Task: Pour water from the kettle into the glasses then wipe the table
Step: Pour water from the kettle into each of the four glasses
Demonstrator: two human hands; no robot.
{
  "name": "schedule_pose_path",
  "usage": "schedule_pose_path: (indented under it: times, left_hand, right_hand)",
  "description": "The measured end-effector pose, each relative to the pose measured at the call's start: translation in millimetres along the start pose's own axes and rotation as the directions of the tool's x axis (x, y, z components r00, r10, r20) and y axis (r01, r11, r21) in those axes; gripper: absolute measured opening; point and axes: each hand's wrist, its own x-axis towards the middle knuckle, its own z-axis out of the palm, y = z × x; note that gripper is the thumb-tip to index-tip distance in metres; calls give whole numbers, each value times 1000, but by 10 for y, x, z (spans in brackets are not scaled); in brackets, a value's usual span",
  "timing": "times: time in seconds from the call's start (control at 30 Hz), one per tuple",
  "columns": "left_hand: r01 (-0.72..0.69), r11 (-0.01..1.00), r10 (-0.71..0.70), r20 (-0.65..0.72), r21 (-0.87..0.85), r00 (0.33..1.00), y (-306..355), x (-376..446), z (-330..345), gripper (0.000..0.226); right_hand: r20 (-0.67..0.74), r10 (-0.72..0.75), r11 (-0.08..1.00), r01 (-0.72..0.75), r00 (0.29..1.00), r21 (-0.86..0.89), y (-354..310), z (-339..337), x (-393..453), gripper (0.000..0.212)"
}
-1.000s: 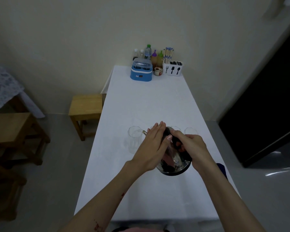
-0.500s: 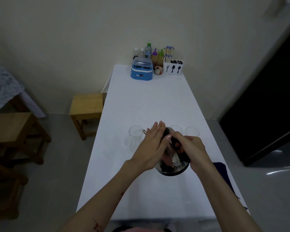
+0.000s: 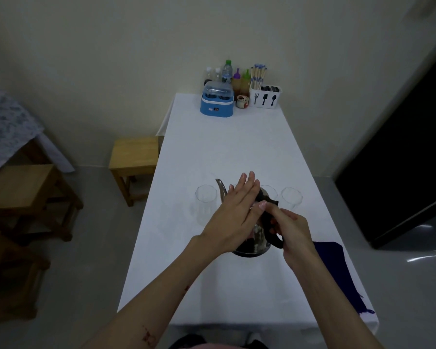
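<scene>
A steel kettle (image 3: 258, 239) with a black handle is over the middle of the white table (image 3: 232, 152), its spout pointing up and left. My right hand (image 3: 291, 229) grips the black handle. My left hand (image 3: 233, 215) lies flat against the kettle's lid and side, fingers straight. Clear glasses stand in a row just behind: one at the left (image 3: 206, 204), one at the right (image 3: 291, 199), and another (image 3: 269, 193) partly hidden behind the kettle. A dark blue cloth (image 3: 337, 270) lies at the table's right front edge.
At the far end stand a blue container (image 3: 216, 103), several bottles (image 3: 227, 71) and a white cutlery holder (image 3: 266, 98). A wooden stool (image 3: 134, 157) is left of the table, more wooden furniture (image 3: 23, 195) further left. A dark doorway (image 3: 400, 159) is at the right.
The kettle has tilted and shifted a little so its spout now shows at the left. Both hands stay on it. The camera has drifted, so more of the blue cloth shows.
</scene>
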Motion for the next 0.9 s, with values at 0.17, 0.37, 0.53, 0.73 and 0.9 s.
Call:
schedule_pose_path:
  times: [0.17,0.37,0.53,0.73,0.9]
  left_hand:
    - [-64,998,65,-36,18,997,162,69,70,55]
    - [-37,997,43,-89,67,995,336,168,275,59]
    - [37,998,-34,-65,57,997,417,220,420,61]
    - [103,994,-103,-26,25,994,425,320,564,60]
    - [136,991,-137,-30,-6,990,437,351,650,61]
  right_hand:
    - [20,-36,999,36,999,16,-60,-209,30,22]
    - [35,-118,986,122,992,-111,-198,-498,153,28]
    - [18,-111,970,112,994,-218,-236,-680,296,30]
    - [71,-95,938,113,993,-328,-343,-791,434,32]
    - [91,-74,924,103,993,-368,-406,-846,546,46]
